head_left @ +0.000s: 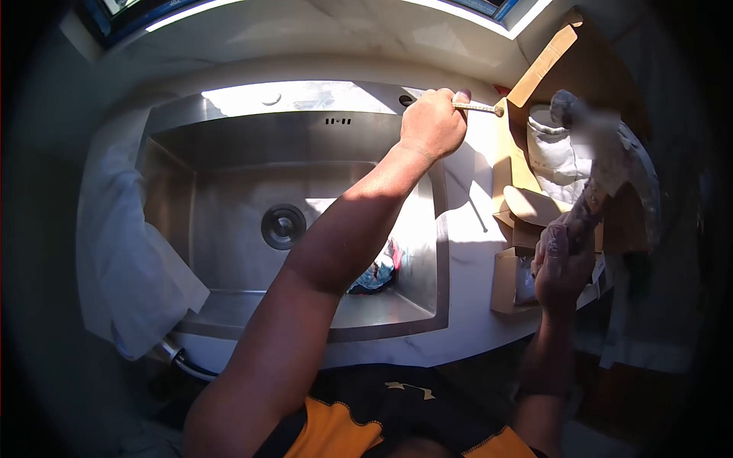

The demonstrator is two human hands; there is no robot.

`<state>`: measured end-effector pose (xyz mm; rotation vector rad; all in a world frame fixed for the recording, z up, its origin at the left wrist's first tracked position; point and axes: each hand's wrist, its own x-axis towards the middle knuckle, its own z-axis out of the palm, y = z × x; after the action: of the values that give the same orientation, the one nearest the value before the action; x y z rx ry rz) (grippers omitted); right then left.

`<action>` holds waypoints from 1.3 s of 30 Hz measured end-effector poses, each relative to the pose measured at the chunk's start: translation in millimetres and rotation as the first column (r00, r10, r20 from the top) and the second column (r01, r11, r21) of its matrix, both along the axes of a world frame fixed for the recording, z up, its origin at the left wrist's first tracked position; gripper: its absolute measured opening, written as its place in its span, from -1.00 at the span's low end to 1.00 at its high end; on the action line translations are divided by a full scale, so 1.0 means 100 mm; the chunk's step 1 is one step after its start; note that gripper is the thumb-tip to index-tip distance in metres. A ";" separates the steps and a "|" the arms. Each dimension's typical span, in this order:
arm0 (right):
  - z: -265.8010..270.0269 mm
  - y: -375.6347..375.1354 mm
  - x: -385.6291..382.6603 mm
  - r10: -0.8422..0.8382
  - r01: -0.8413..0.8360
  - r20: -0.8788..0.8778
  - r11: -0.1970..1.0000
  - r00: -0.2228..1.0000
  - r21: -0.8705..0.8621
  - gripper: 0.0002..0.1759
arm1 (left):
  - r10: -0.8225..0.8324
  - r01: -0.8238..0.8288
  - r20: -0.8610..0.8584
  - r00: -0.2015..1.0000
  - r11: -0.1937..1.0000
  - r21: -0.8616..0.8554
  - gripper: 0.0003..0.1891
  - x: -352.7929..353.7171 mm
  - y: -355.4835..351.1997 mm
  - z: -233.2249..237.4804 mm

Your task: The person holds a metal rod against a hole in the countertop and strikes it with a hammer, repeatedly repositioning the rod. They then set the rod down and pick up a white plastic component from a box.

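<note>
My left hand (pixel 435 122) is closed around a thin metal rod (pixel 477 108) above the sink's back right corner. The rod points right, and its rounded end is by a cardboard flap. On the right, my right hand (pixel 563 263) grips the handle of a hammer-like tool (pixel 589 210), whose upper end is blurred and raised over an open cardboard box (pixel 515 153). Below my left forearm, a crumpled blue and red item (pixel 378 275) lies in the steel sink (pixel 229 206), partly hidden by the arm.
White cloth or sheeting (pixel 141 259) drapes over the counter's left end. A white wrapped bundle (pixel 553 156) is in the open box, with a smaller box (pixel 504 282) below. The sink has a drain (pixel 283 227). A hose (pixel 191 366) hangs at lower left.
</note>
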<state>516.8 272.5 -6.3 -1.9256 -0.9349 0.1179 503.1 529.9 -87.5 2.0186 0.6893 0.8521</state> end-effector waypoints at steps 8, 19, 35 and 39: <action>0.07 -0.02 0.10 0.178 -0.167 -0.039 0.965 0.983 0.201 -0.73 | -0.005 0.007 -0.059 0.998 0.999 0.037 -0.51 0.10 0.06 0.03; 0.32 -0.04 -0.02 0.093 -0.094 0.016 0.968 0.996 0.233 -0.72 | -0.163 0.155 0.013 0.987 0.905 -0.396 -0.46 -0.04 0.56 0.51; -0.08 -0.39 0.18 -0.122 0.228 -0.377 0.940 0.918 0.253 -0.65 | -0.334 0.326 -0.010 0.943 0.912 0.248 -0.50 -0.70 0.15 0.32; -0.11 -0.48 0.20 -0.168 0.261 -0.383 0.944 0.908 0.203 -0.58 | -0.323 0.360 -0.157 0.933 0.837 0.413 -0.54 -0.61 -0.21 0.01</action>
<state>536.7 224.7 -16.8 -1.6829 -0.4606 0.2062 441.8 508.5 -86.8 2.4927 0.1630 0.7557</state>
